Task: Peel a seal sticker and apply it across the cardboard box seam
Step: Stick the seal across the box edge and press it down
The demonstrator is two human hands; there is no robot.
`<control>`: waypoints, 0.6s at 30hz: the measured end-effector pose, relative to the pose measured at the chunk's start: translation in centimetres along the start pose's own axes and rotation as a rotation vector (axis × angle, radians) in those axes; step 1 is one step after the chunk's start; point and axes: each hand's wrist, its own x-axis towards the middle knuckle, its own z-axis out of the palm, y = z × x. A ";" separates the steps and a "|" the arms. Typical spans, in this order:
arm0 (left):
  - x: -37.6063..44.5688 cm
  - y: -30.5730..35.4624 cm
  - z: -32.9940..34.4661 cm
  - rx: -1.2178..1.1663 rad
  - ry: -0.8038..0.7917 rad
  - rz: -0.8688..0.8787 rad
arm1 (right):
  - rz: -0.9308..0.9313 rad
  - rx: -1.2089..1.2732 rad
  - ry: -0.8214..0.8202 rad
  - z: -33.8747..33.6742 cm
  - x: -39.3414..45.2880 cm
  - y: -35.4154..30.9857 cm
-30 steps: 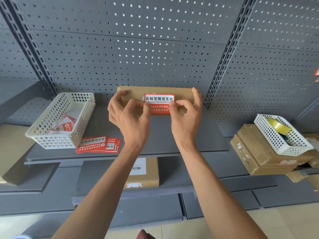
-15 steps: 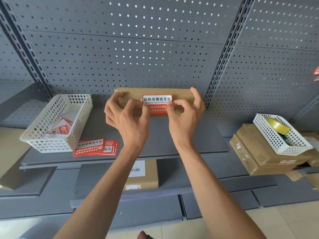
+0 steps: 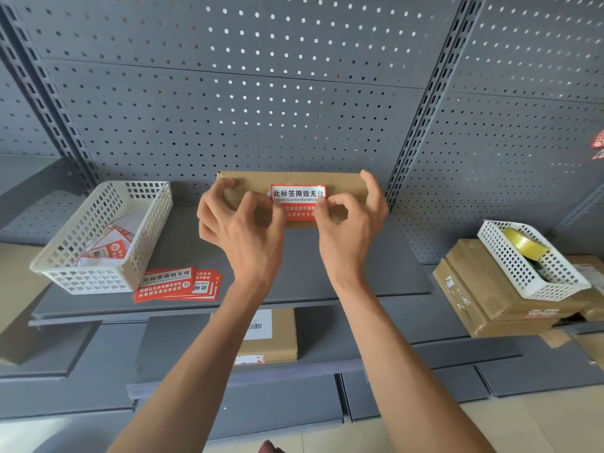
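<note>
A flat brown cardboard box (image 3: 291, 181) lies at the back of a dark grey metal shelf (image 3: 183, 256), close against the grey perforated back panel (image 3: 261, 103). On its top face sits a red and white rectangular seal sticker (image 3: 298, 195) with black Chinese print, its white upper band showing and its red lower part partly hidden by the hands.

The left hand (image 3: 242, 230) pinches the sticker's left edge between thumb and forefinger, with the other fingers (image 3: 225, 184) curled onto the box's left end. The right hand (image 3: 351, 230) pinches the sticker's right edge between thumb and forefinger, its remaining fingers spread and resting at the box's right end. Whether the sticker is fully pressed flat cannot be told.

To the left on the same shelf stands a white perforated plastic basket (image 3: 98, 276) holding loose stickers and backing paper, and just beside it lies a fanned stack of red seal stickers (image 3: 176, 286).
</note>
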 end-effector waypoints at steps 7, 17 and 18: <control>-0.1 -0.2 0.0 -0.006 -0.018 0.016 | -0.011 0.002 0.024 -0.1 0.0 -0.1; 0.7 1.0 0.2 0.010 -0.026 -0.067 | -0.015 -0.051 0.052 0.5 -0.5 -1.1; 0.7 1.0 0.3 0.007 -0.019 -0.076 | -0.004 -0.067 0.049 0.7 -0.6 -1.3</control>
